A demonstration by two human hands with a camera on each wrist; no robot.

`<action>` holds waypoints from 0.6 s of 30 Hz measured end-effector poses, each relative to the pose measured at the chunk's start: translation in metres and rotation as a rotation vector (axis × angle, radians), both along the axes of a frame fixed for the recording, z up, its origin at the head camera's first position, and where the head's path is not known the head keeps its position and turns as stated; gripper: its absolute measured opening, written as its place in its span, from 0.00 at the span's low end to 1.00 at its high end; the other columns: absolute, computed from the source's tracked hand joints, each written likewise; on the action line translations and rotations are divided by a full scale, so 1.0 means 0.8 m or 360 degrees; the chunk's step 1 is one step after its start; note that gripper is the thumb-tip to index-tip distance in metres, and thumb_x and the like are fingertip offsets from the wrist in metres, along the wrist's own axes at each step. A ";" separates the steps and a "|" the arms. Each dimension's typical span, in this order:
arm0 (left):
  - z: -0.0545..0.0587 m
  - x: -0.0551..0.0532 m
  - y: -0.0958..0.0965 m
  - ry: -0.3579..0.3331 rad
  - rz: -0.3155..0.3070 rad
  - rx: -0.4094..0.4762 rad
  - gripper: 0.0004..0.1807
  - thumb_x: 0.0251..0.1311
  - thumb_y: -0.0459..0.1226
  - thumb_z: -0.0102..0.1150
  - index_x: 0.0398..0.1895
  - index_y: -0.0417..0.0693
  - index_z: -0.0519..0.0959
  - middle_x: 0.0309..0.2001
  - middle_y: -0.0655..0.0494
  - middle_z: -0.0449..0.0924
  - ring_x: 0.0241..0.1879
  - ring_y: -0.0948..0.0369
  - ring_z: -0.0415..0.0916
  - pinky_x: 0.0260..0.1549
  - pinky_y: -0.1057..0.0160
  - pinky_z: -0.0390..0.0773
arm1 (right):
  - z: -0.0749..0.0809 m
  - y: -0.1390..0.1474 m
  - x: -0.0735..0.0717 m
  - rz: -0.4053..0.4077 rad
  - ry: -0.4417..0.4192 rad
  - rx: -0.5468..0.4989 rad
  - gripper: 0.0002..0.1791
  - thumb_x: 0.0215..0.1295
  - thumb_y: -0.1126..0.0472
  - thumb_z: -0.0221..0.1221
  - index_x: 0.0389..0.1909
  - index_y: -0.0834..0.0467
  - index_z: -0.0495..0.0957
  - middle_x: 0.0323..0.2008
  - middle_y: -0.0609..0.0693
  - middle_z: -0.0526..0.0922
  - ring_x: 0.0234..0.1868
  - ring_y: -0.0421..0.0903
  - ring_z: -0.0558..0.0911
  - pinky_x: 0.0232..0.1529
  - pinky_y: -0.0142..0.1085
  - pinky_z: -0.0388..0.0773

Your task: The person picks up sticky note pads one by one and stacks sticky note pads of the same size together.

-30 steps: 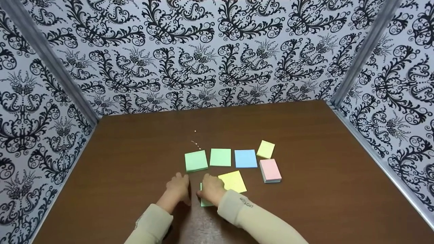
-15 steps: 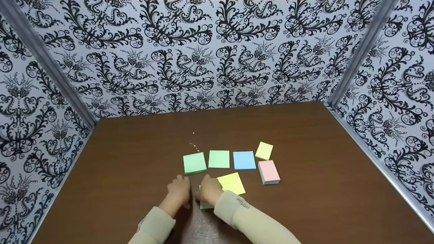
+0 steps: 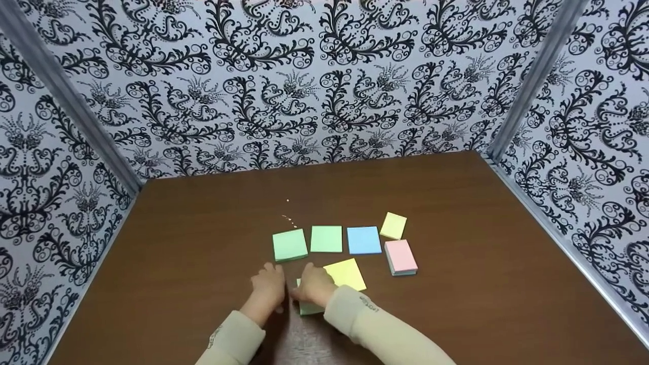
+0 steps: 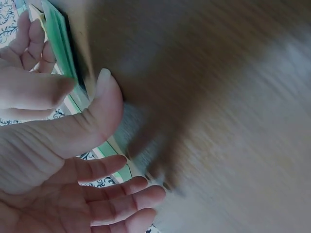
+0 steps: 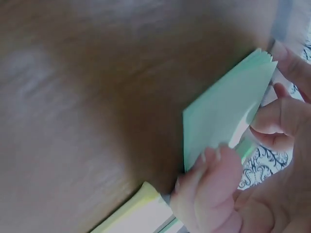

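Near the front of the table, my right hand grips a pad of green sticky notes. In the right wrist view the same green pad has its leaves fanned slightly at one corner, with fingertips on its face. Part of the pad is hidden under the hand in the head view. My left hand is just left of it, low over the table, holding nothing. Its thumb and fingers are spread apart in the left wrist view. A yellow sticky note pad lies right beside my right hand.
Behind the hands stand a thick green pad, a thinner green pad and a blue pad in a row. To the right are a small yellow pad and a pink-topped stack. Patterned walls enclose the brown table.
The front green pad has turned slightly under my right hand. My left hand has shifted a little to the right, and the head view has moved slightly.
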State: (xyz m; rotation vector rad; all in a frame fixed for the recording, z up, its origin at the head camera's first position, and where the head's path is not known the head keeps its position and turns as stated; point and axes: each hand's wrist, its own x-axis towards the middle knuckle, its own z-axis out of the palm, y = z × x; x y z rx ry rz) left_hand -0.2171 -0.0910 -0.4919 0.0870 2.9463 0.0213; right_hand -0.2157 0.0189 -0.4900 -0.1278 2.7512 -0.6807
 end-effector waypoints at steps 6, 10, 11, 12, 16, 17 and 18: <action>-0.003 0.003 0.000 0.0029 -0.0024 -0.0027 0.42 0.21 0.37 0.81 0.45 0.34 0.68 0.41 0.38 0.66 0.39 0.44 0.72 0.37 0.47 0.75 | 0.018 0.042 -0.011 0.0063 -0.0271 -0.0242 0.31 0.49 0.52 0.56 0.48 0.72 0.68 0.28 0.58 0.78 0.13 0.47 0.72 0.13 0.39 0.73; -0.003 0.007 0.002 0.0014 -0.0027 -0.0084 0.40 0.21 0.39 0.81 0.40 0.36 0.67 0.38 0.40 0.65 0.35 0.47 0.72 0.33 0.50 0.76 | 0.033 0.098 -0.025 0.0106 -0.0208 -0.0313 0.12 0.51 0.53 0.54 0.26 0.58 0.68 0.16 0.47 0.69 0.12 0.42 0.65 0.11 0.32 0.64; -0.002 0.007 0.002 0.0013 -0.0026 -0.0097 0.40 0.21 0.39 0.81 0.39 0.36 0.67 0.37 0.41 0.65 0.34 0.48 0.72 0.32 0.51 0.76 | 0.037 0.114 -0.028 0.0099 -0.0183 -0.0299 0.12 0.52 0.53 0.54 0.26 0.58 0.68 0.16 0.46 0.69 0.12 0.41 0.65 0.12 0.32 0.63; -0.001 0.008 0.003 0.0011 -0.0024 -0.0108 0.39 0.21 0.40 0.81 0.38 0.36 0.67 0.36 0.41 0.65 0.33 0.48 0.71 0.31 0.52 0.76 | 0.041 0.131 -0.032 0.0081 -0.0144 -0.0269 0.12 0.53 0.52 0.55 0.27 0.58 0.68 0.17 0.46 0.68 0.13 0.41 0.65 0.13 0.31 0.62; 0.002 0.006 0.004 0.0021 -0.0027 -0.0129 0.39 0.20 0.39 0.82 0.38 0.36 0.67 0.36 0.42 0.65 0.32 0.49 0.71 0.29 0.53 0.76 | 0.055 0.192 -0.048 -0.0105 -0.0091 -0.0101 0.28 0.52 0.51 0.55 0.50 0.65 0.69 0.21 0.50 0.72 0.14 0.42 0.63 0.15 0.33 0.61; 0.002 0.005 0.004 0.0025 -0.0028 -0.0130 0.39 0.20 0.38 0.82 0.38 0.36 0.67 0.36 0.41 0.65 0.32 0.49 0.71 0.29 0.53 0.76 | 0.058 0.205 -0.053 -0.0129 -0.0084 -0.0037 0.33 0.52 0.50 0.55 0.55 0.66 0.66 0.25 0.53 0.75 0.16 0.43 0.64 0.17 0.34 0.63; 0.003 0.004 0.004 0.0030 -0.0029 -0.0128 0.39 0.20 0.37 0.82 0.39 0.36 0.67 0.36 0.41 0.65 0.32 0.49 0.72 0.30 0.53 0.76 | 0.059 0.216 -0.057 -0.0140 -0.0069 0.0024 0.37 0.52 0.49 0.54 0.60 0.67 0.62 0.30 0.56 0.77 0.19 0.45 0.65 0.21 0.36 0.64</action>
